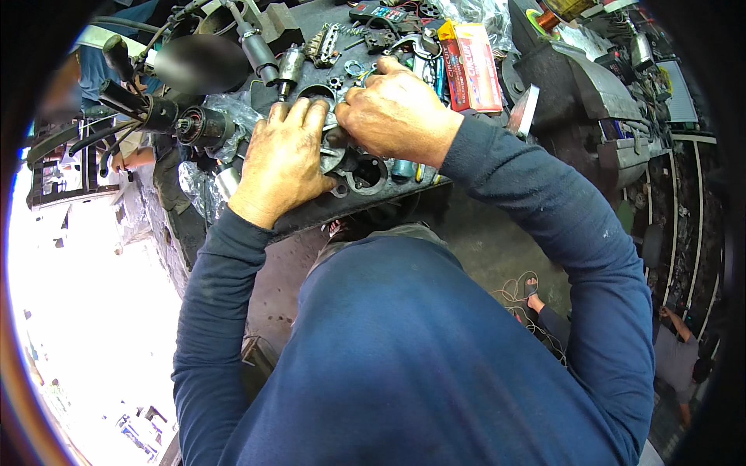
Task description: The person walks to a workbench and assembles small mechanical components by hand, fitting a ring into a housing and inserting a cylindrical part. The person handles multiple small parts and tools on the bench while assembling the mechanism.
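Note:
At the front edge of the bench, my left hand grips a grey cast-metal housing with round openings. Its fingers bend over the far side and the thumb presses the near side. Beside it, my right hand is closed in a fist over the housing; what its fingers hold is hidden. Past my left fingers a dark metal ring shows. A cylindrical motor part with a shaft lies beyond my left hand. Left of that hand sits a round motor body with a toothed gear end.
Red boxes stand right of my right hand, near clear plastic wrap. Loose metal parts cover the far bench. A large dark casing is at the right. Other people are nearby: a foot beside loose cable, and someone at far right.

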Demonstrator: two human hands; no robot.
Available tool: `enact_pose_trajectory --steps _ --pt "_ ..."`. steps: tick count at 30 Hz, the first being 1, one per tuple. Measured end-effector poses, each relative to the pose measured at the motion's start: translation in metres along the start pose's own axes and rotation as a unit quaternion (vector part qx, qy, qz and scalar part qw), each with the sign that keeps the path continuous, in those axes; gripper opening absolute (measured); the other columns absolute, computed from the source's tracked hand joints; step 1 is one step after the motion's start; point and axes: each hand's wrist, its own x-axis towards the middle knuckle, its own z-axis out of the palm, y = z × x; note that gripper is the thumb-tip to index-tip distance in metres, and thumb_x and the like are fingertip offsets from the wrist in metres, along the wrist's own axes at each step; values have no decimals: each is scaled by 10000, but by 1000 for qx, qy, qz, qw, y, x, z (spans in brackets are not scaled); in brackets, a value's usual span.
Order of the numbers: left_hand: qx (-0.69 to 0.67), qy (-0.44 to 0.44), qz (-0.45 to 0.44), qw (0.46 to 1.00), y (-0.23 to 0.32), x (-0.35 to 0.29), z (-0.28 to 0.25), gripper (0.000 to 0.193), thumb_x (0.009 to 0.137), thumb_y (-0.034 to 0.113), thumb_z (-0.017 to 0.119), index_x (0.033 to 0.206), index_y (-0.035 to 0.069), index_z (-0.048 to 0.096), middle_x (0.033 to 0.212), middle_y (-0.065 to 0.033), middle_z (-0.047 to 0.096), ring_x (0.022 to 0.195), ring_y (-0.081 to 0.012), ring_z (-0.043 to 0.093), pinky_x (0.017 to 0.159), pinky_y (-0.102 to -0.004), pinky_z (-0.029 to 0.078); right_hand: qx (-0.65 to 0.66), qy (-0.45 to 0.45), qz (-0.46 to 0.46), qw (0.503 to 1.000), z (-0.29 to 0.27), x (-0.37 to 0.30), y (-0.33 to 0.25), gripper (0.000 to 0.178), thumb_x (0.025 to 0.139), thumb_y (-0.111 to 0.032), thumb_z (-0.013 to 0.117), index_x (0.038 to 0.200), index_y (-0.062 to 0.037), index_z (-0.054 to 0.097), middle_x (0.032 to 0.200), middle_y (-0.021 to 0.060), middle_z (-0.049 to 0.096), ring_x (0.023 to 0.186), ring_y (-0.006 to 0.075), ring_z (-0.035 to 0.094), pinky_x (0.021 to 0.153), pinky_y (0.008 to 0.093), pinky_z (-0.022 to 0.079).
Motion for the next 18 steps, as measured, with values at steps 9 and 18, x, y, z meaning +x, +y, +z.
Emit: enact_pose_trajectory --steps 9,18 --pt "-3 18 36 999 -10 2 5 1021 586 331 981 1423 -52 540 1430 -202 583 1281 -419 570 1063 -517 516 1 50 -13 999 3 4 -2 238 931 -255 651 1108 -110 715 1112 72 731 1039 244 727 958 485 490" --pt "27 31 121 992 -24 8 2 899 592 254 953 1377 36 574 1304 -132 613 1235 -384 593 1016 -520 530 17 149 -14 989 17 -4 -9 169 858 -261 695 897 -106 750 811 80 758 748 264 756 846 447 512"
